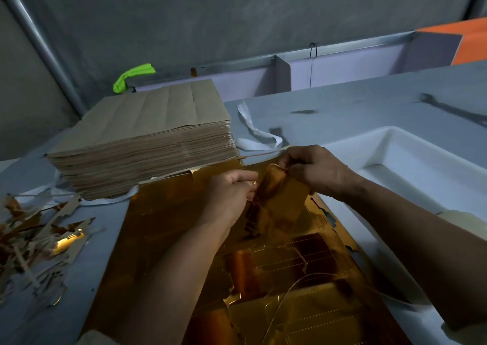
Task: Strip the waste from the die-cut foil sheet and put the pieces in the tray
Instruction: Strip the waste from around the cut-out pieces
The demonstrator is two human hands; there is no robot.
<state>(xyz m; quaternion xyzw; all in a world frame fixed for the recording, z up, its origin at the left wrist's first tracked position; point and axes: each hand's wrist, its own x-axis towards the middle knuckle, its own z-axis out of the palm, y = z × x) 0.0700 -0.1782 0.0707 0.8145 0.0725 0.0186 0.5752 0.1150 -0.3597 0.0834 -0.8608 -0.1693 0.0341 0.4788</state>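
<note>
Gold piece [282,194], held above die-cut foil sheet [163,226], mid-strip.
Left hand [232,191] and right hand [316,170] each pinch its upper edges, fingers curled; sheet lies on worktop (scrap heap [39,234] to left). Advice: peel slowly along the cuts, then drop into tray [411,155] at right.

print-finishing or packaging workshop: tall stack of brown card sheets [142,144], die-cut gold foil sheet [168,226] on grey worktable [342,107], heap of waste offcuts [34,239] at left, white plastic tray [395,144], bare concrete wall [237,15].
</note>
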